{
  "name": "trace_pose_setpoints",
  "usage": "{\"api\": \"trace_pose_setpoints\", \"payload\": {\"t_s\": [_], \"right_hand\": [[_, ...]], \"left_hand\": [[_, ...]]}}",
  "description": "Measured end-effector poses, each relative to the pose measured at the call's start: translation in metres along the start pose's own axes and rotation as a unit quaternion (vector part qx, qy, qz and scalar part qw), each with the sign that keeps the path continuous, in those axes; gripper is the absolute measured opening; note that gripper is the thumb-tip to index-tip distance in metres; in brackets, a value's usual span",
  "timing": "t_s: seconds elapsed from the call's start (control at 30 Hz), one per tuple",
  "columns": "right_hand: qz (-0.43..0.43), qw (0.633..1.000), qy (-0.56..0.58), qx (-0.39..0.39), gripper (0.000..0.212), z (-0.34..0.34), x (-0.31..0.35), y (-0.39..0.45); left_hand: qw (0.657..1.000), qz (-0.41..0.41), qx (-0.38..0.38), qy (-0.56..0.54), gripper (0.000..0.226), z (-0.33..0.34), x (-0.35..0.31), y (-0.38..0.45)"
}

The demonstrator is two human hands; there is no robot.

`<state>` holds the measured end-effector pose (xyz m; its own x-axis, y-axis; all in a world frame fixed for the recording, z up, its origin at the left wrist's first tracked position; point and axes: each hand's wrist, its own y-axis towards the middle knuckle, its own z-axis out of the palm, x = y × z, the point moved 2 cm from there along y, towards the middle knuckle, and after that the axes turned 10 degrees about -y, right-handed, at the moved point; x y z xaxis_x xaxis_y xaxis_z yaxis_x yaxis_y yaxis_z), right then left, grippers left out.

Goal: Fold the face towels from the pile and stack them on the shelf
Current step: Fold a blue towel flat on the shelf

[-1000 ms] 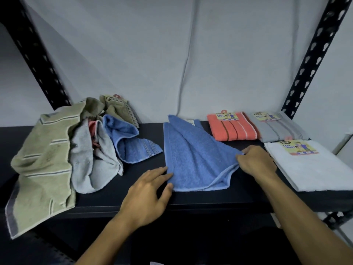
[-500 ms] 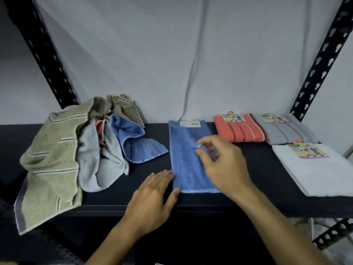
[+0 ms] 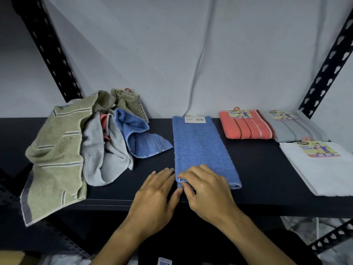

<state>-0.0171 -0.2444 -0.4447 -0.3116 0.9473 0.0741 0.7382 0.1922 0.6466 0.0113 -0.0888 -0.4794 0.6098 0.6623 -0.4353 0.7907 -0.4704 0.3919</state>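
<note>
A: What takes up most of the view?

B: The dark shelf (image 3: 257, 169), running the full width, with a pale cloth backdrop (image 3: 191, 54) hanging behind it. At its left sits the pile (image 3: 80, 146) of loose towels: a green striped one draped over the front edge, grey and blue ones crumpled against it.

A: And the folded ones?

B: A white towel (image 3: 322, 171) lies at the right front, a grey towel (image 3: 294, 131) and an orange towel (image 3: 246, 127) side by side behind it, each with a printed label.

A: Where is the towel being worked on?

B: The blue towel (image 3: 200, 150) lies mid-shelf as a long narrow strip, a barcode tag at its far end.

A: The hands?

B: The right hand (image 3: 208, 188) has its fingers curled, pinching the strip's near left corner. The left hand (image 3: 158, 192) rests flat with fingers straight, fingertips touching the towel's left edge.
</note>
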Motion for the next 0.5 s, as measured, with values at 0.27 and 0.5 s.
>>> {"api": "trace_pose_setpoints", "payload": {"t_s": [0.27, 0.5], "right_hand": [[-0.005, 0.996, 0.049, 0.073, 0.037, -0.010, -0.008, -0.020], [0.070, 0.990, 0.024, 0.123, 0.054, -0.037, -0.073, -0.038]], "left_hand": [[0.999, -0.019, 0.007, -0.042, 0.068, -0.011, 0.005, -0.006], [0.997, 0.059, 0.032, -0.038, 0.064, -0.021, -0.009, 0.001]]}}
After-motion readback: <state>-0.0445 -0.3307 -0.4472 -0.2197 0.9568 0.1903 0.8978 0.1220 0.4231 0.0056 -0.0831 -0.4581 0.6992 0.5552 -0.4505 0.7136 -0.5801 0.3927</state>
